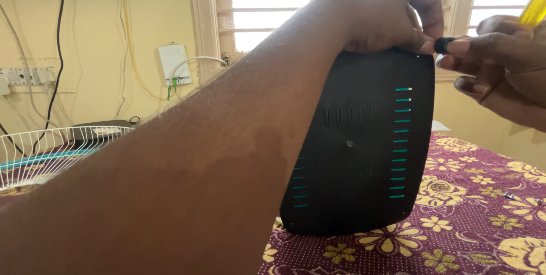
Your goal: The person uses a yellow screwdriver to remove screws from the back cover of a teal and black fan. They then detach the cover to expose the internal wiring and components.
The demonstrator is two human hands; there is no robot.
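White wire fan guard (42, 152) at far left, lying low, a teal blade showing through it. A white wall box (172, 63) with cable sits beside the window frame. Left hand (387, 10), forearm crossing the whole view, closed over the top edge of a black plastic panel (364, 144), held upright with its lower edge just above the maroon floral cloth (483, 218). Panel has rows of slots, teal showing through. Right hand (503, 64) at the panel's top right corner, fingers pinched on a yellow-handled screwdriver (534, 7). Small screws (509, 195) lie loose on the cloth, far right.
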